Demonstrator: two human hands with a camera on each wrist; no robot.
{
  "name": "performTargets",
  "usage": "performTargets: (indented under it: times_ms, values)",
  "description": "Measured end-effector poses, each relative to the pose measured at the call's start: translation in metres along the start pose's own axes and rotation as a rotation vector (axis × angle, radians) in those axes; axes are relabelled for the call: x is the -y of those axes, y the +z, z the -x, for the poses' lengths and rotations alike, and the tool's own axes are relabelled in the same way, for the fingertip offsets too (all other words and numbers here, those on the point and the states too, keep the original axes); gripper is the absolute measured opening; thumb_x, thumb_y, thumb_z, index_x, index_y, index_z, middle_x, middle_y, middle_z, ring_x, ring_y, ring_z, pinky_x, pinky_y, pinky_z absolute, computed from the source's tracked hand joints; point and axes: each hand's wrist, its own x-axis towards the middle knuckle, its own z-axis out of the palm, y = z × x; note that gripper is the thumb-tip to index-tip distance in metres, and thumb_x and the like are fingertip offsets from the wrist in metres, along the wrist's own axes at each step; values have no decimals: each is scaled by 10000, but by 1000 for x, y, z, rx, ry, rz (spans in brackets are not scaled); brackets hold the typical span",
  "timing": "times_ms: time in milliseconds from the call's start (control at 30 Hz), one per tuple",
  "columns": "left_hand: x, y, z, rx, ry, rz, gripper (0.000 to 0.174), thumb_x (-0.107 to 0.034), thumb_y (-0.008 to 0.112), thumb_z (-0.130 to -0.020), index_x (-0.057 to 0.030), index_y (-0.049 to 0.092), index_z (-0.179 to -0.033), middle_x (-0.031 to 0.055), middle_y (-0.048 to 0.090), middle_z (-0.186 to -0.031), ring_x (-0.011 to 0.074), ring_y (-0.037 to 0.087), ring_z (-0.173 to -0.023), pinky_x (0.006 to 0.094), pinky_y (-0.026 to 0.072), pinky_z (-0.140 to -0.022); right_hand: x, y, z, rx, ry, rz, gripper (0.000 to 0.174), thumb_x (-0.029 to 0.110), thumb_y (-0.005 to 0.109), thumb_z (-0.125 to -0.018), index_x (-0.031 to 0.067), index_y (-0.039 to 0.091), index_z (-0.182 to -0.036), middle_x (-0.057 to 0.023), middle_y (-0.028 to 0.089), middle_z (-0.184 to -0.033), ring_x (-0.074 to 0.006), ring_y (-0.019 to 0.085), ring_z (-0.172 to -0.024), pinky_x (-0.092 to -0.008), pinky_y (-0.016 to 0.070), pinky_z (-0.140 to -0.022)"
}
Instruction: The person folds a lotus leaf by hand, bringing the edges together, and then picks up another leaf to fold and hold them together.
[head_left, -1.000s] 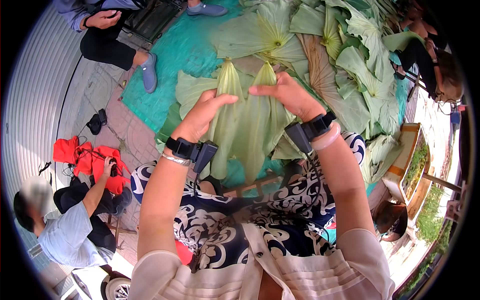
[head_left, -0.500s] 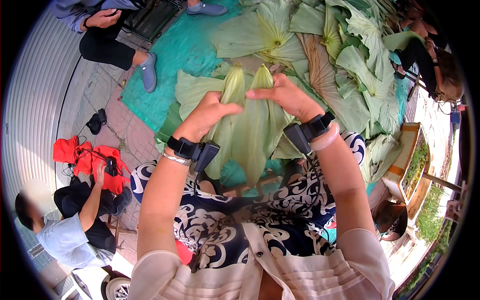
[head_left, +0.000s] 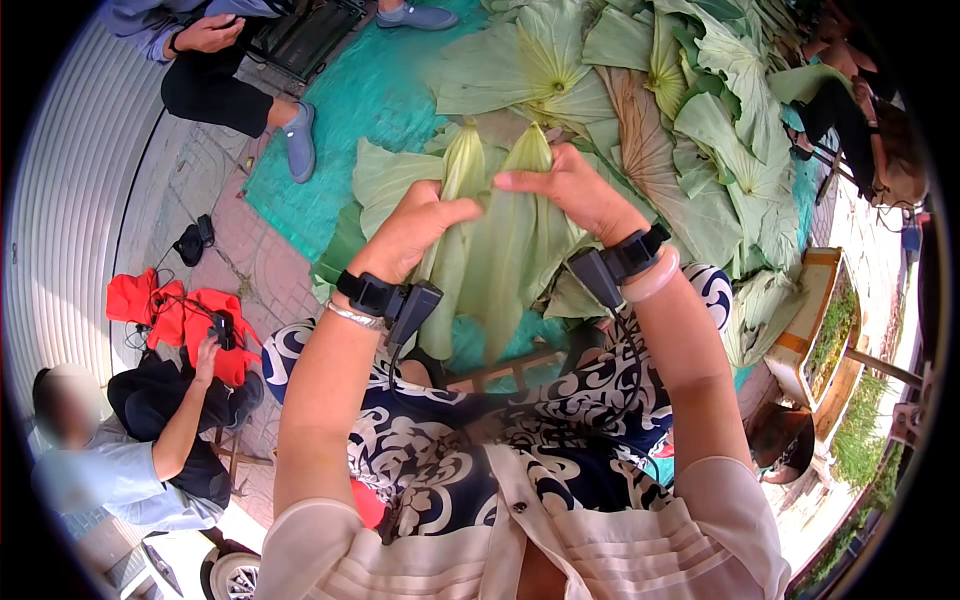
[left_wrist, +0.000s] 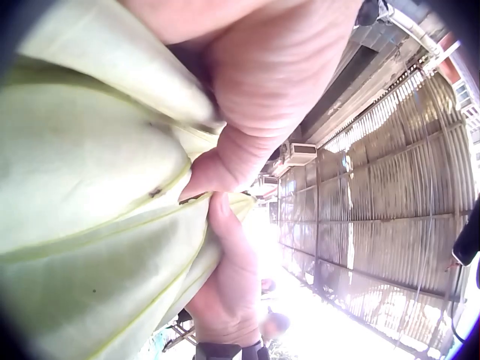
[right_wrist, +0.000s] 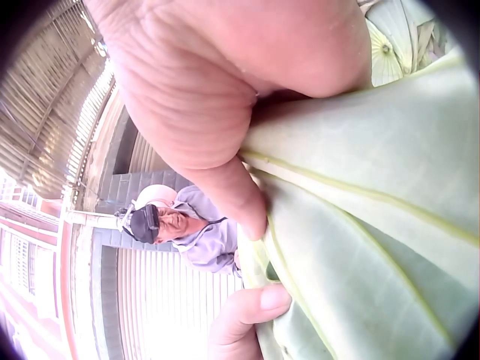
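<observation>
Held up in front of the body is a pale green lotus leaf (head_left: 490, 270), gathered in long folds with two pointed tips at its top. The left hand (head_left: 415, 228) grips its left side, thumb lying across the folds. My right hand (head_left: 580, 193) pinches the right side, its thumb pointing inward below the right tip. Close up in the left wrist view, the thumb presses on the ribbed leaf (left_wrist: 90, 187), and the other hand's thumb is right beside it. In the right wrist view, the fingers curl behind the leaf (right_wrist: 375, 210) and are partly hidden.
More lotus leaves (head_left: 720, 190) lie piled on a green sheet (head_left: 350, 120) ahead and to the right. People sit at the left and far right. Red bags (head_left: 215, 320) lie on the paving at left. A planter box (head_left: 815, 320) stands at right.
The left hand has shifted slightly to the right, bringing the leaf's left tip closer to the right one. The right hand has barely moved. A person at lower left has moved an arm.
</observation>
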Motion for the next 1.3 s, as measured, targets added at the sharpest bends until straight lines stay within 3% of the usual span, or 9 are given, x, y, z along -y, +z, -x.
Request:
performTargets:
  times_ms: [533,633,833,933,1033,1133,1233,1300]
  values:
    - [-3,-1,1,22,-19,-88,337,-102,697,-834,43,657,-1135,77,697,-1025,149,666,-882,290,530,-797,3,1,2,23,0,-42,331,316,822,-816,15,735,-920,-41,710,-854,-124,624,-781,-291,480,-742]
    - [-2,-1,0,17,-33,-85,327,-110,689,-840,36,659,-1130,70,694,-1023,146,658,-887,292,525,-804,7,0,2,41,35,-42,323,150,792,-872,-7,687,-1134,-46,729,-1007,-117,678,-858,-287,552,-792]
    - [-1,0,0,14,25,-19,319,-135,683,-848,28,659,-1121,65,693,-1025,147,650,-901,299,518,-820,10,-1,3,12,45,-4,336,152,795,-868,-7,675,-1139,-55,729,-1002,-120,682,-844,-285,555,-781]
    - [-2,-1,0,0,-20,-26,326,-120,696,-842,29,658,-1130,68,694,-1031,149,654,-909,297,518,-824,8,2,4,-14,-22,-51,330,311,818,-829,12,728,-934,-36,713,-870,-119,631,-796,-288,487,-748]
    - [2,-5,-4,42,-28,-91,333,-99,709,-836,31,657,-1138,72,695,-1039,151,660,-912,293,521,-824,8,0,4,0,-6,-28,328,299,817,-831,7,726,-949,-42,717,-882,-121,635,-801,-287,491,-756]
    - [4,-5,-5,45,14,-122,340,-82,716,-831,38,655,-1143,77,696,-1041,151,665,-909,291,526,-819,11,0,5,21,8,-47,323,163,796,-868,-6,677,-1116,-48,729,-967,-117,682,-810,-280,556,-753]
    - [-1,-2,-2,39,-2,-129,335,-84,711,-835,43,654,-1140,78,696,-1039,150,665,-900,292,528,-815,12,1,5,11,9,-49,322,167,798,-867,-6,679,-1112,-46,729,-967,-116,682,-810,-278,555,-752]
    - [0,-2,-2,36,-3,-132,330,-84,704,-835,46,653,-1135,76,694,-1036,149,663,-898,293,526,-816,14,2,7,5,6,-42,304,245,807,-847,6,711,-1009,-45,725,-919,-123,658,-804,-288,518,-756]
